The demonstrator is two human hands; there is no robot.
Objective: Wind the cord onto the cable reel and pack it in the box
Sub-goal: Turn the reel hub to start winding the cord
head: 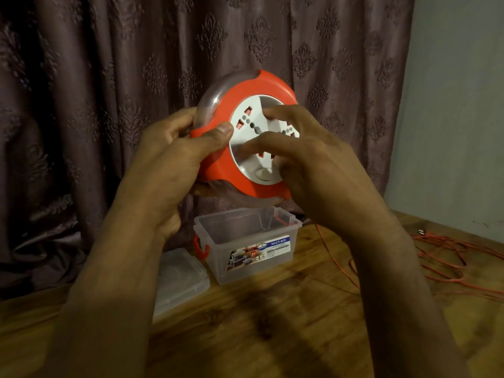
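Left hand (174,148) grips the cable reel (245,132) above the box (245,241); right hand (308,159) fingers spread on its face, likely for winding the cord (447,257).

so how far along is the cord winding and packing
Done: the box stands open, its lid beside it. In hand: left hand grips the cable reel, right hand fingers on its white face. Left: orange cord sprawls unwound on the table; nothing packed.

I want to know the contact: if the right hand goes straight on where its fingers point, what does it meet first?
Probably the white socket face of the cable reel; the right hand fingertips look already there.
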